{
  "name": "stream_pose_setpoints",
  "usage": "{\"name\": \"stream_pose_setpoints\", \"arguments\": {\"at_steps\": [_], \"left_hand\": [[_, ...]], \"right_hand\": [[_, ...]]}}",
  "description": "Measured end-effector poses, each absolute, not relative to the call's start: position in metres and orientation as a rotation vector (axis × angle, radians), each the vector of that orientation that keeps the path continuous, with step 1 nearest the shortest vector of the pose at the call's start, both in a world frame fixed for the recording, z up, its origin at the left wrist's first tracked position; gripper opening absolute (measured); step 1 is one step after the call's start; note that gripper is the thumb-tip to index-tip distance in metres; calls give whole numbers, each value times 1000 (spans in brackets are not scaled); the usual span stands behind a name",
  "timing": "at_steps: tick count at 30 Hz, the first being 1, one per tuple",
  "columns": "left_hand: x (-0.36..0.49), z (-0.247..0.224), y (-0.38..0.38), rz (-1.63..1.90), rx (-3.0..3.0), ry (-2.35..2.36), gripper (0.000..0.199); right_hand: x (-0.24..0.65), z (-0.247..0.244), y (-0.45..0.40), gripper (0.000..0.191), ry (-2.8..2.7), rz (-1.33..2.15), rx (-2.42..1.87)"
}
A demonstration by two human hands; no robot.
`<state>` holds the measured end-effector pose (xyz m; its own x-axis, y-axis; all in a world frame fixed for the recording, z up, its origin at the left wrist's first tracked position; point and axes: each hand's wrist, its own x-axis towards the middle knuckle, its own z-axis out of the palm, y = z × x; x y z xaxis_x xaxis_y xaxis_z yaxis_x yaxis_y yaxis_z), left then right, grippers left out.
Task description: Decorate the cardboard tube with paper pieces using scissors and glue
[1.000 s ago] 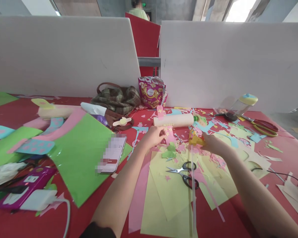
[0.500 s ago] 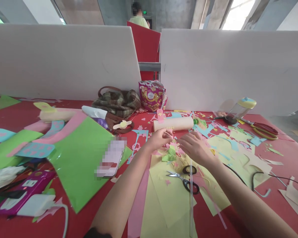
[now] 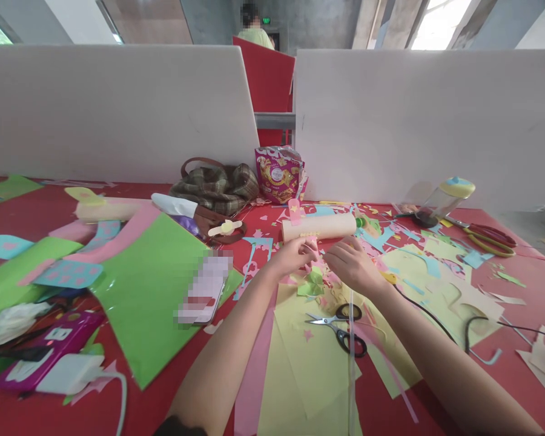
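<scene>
My left hand [image 3: 293, 257] is closed in a pinch in front of a pale cream paper roll [image 3: 320, 227]; whatever lies between its fingertips is too small to make out. Close beside it, my right hand [image 3: 352, 263] has its fingers curled together, their tips largely hidden. A long translucent strip [image 3: 351, 375] runs down from under the right hand, across black-handled scissors [image 3: 338, 327]; I cannot tell whether the hand grips it. Below the hands are a crumpled green paper piece [image 3: 312, 283] and yellow paper sheets [image 3: 315, 369]. A pink tab [image 3: 295, 211] stands at the roll.
Left are a phone [image 3: 206, 287], a green sheet [image 3: 149, 297] and a white charger [image 3: 70, 372]. A plaid bag [image 3: 218, 184] and snack bag [image 3: 279, 174] stand behind. Right are a clear bottle [image 3: 440, 203], larger scissors [image 3: 488, 236], a black cable [image 3: 429, 315] and paper scraps.
My right hand's fingers have curled in more, and its wrist has shifted slightly. My left hand stays almost in place. The whole view has moved a little.
</scene>
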<state>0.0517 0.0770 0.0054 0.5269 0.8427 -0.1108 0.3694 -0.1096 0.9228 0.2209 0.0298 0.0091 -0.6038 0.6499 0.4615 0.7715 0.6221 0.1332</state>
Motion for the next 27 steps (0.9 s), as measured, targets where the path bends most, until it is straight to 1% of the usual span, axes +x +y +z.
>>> {"name": "stream_pose_setpoints", "arguments": {"at_steps": [4,9,15,22,27], "left_hand": [[49,-5,86,637,1734,1243,13],[48,-27,96,641,1673,1442,21],[54,-47,101,589,1592,1416,25],[59,-51,98,579,1512,1369,28],[60,-56,99,592,1460,1325,29]], "right_hand": [[220,-1,41,26,-2400,-471,-1284],[211,-14,55,23,-2349,-483,-1398],[207,-23,61,24,-2348,-478,-1466],[206,-31,62,25,-2392,-417,-1508],[207,-29,61,21,-2419,-362,-1534]]}}
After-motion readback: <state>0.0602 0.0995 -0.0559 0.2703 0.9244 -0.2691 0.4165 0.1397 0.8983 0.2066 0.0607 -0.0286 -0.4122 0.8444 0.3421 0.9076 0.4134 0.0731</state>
